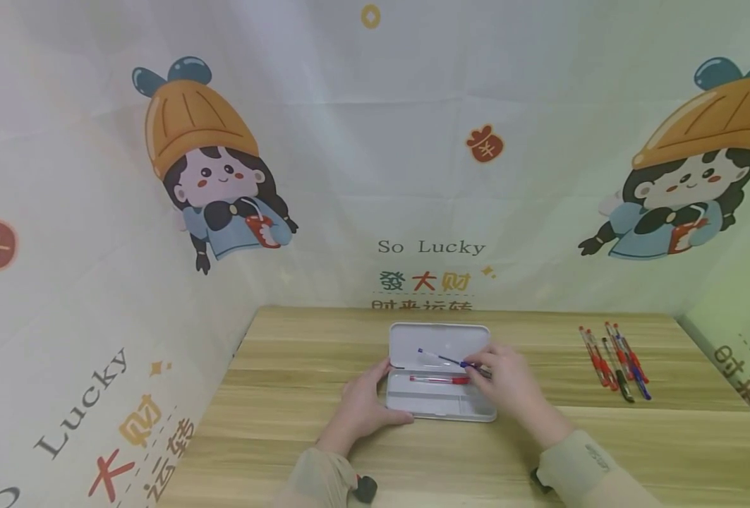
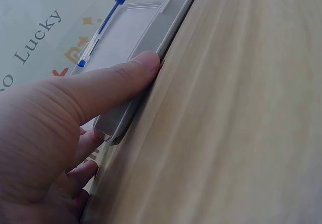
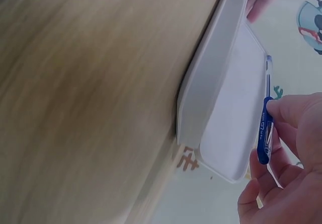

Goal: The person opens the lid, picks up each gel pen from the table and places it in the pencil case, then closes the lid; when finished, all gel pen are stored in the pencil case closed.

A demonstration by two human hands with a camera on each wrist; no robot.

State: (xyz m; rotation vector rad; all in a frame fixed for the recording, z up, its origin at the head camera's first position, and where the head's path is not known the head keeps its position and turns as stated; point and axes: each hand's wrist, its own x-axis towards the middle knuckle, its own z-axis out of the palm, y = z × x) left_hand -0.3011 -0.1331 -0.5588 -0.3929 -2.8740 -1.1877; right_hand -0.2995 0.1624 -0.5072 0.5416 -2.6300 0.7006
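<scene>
An open white pencil case [image 1: 413, 405] lies on the table, its lid [image 1: 406, 342] tipped back. My left hand [image 1: 363, 406] grips the case's left end. In the left wrist view its thumb [image 2: 113, 83] lies along the front wall, with the other fingers around the end, partly hidden. Over the case, my right hand [image 1: 509, 377] pinches a blue gel pen [image 1: 441, 357] by its capped end between thumb and fingers. The pen's clear barrel points left, in front of the lid. Inside the case's rear compartment lies a red-capped pen [image 1: 437, 379].
Several pens [image 1: 617, 360] lie in a loose group on the wooden table [image 1: 298, 367] to the right, most with red caps, plus a blue and a black one. A printed cloth [image 1: 349, 176] hangs behind the table and along both sides.
</scene>
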